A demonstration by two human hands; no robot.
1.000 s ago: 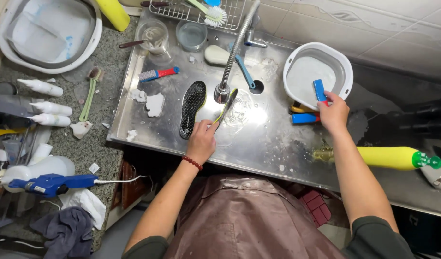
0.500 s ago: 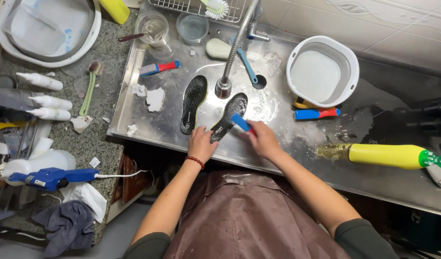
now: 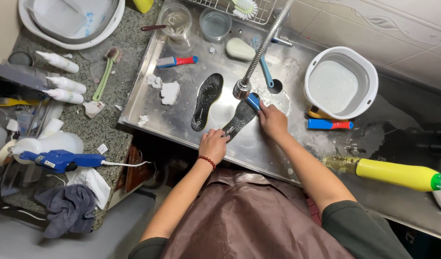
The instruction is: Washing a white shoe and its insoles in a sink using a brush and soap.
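Since the earlier frames our right hand (image 3: 273,120) has left the white basin (image 3: 343,82) and come across with a blue brush (image 3: 253,101), which it clamps against the top of the dark insole (image 3: 239,120). Our left hand (image 3: 213,144) pinches that insole's near end, pinning it flat on the steel sink tray (image 3: 182,120) under the tap (image 3: 242,88). We judge scrubbing is underway; next strokes want steady downward pressure. The second insole (image 3: 207,100) lies just beside, the near rim is close, and open room lies rightward.
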